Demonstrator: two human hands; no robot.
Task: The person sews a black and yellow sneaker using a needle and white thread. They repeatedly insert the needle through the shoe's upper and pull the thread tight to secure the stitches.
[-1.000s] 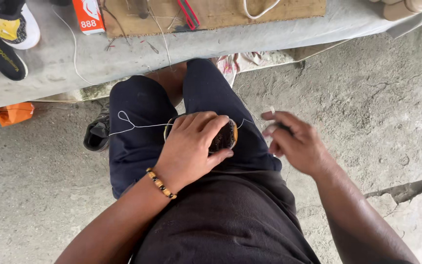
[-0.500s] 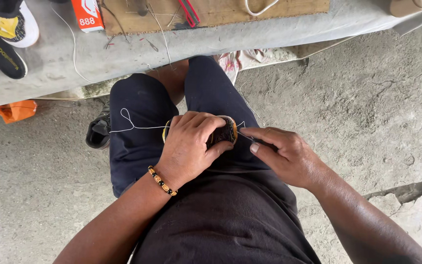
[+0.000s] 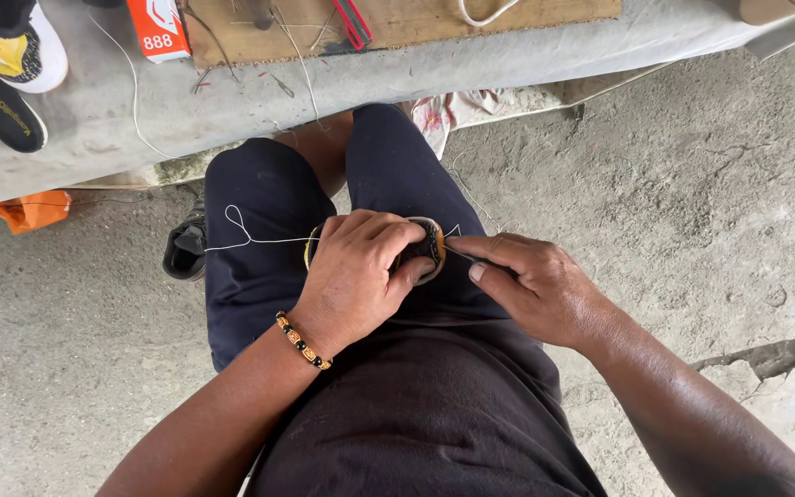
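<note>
Down on the person's lap, the left hand (image 3: pixel 353 276) clamps its fingers (image 3: pixel 413 271) over a small dark shoe piece (image 3: pixel 428 247) with an orange rim. The right hand (image 3: pixel 531 285) pinches a thin needle-like tool (image 3: pixel 457 250) against the piece's right edge. A white thread (image 3: pixel 246 235) trails left across the dark shorts. Half a second ago the right hand sat slightly lower; a second ago it was lifted away, apart from the piece. Beyond the knees runs the grey worktop (image 3: pixel 94 120); bare concrete floor (image 3: pixel 692 184) lies open to the right.
</note>
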